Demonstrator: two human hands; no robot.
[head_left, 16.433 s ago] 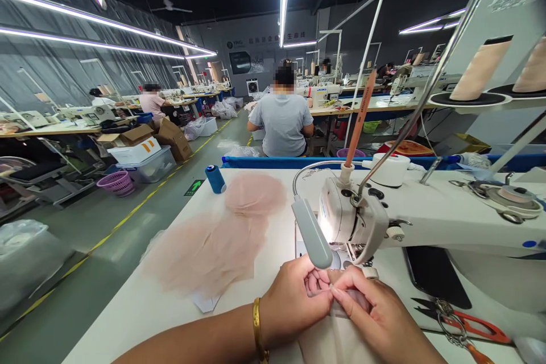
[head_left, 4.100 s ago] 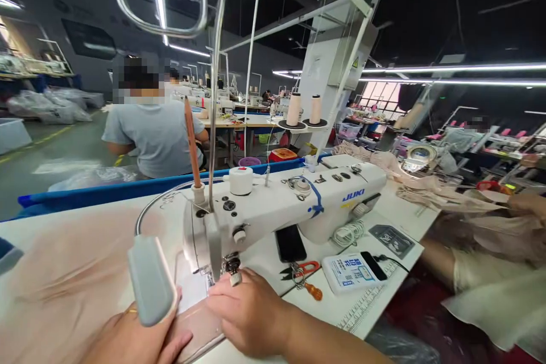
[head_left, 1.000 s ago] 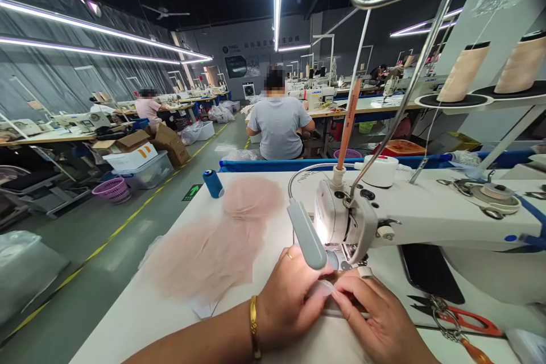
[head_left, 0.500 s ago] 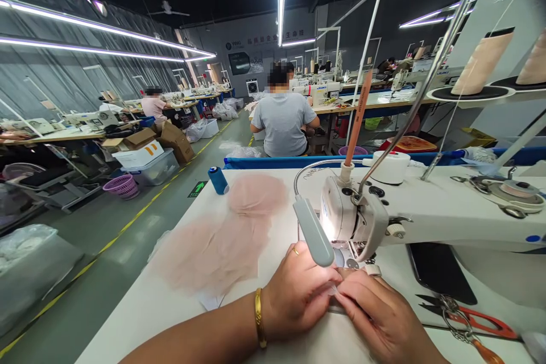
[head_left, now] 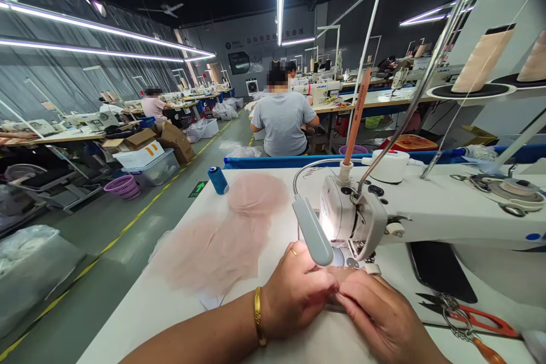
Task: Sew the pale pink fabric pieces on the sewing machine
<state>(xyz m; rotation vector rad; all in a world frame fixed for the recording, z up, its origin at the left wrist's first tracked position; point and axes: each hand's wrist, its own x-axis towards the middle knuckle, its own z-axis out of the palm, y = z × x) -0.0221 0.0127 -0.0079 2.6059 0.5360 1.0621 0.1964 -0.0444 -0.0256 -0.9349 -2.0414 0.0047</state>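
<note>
My left hand (head_left: 298, 290), with a gold bracelet (head_left: 258, 316) at the wrist, pinches the edge of a thin pale fabric piece (head_left: 330, 341) in front of the sewing machine (head_left: 341, 210). Right beside it, my right hand (head_left: 375, 307) grips the same fabric with thumb and fingers. Both hands are closed and almost touch. The fabric hangs toward me below them, and a bit of it shows between them near the needle area. A grey lamp head (head_left: 313, 232) partly covers the needle and my left fingers. Sheer pink fabric pieces (head_left: 213, 250) lie flat to the left.
A blue thread spool (head_left: 218, 180) stands at the table's far left edge. Right of my hands lie a black phone (head_left: 441, 271) and red-handled snips (head_left: 482, 321) with a key ring. A co-worker in a grey shirt (head_left: 283, 122) sits ahead, back turned.
My left fingers have curled in slightly, and the whitish bit of fabric seen between my hands is now hidden. The rest stays nearly the same.
</note>
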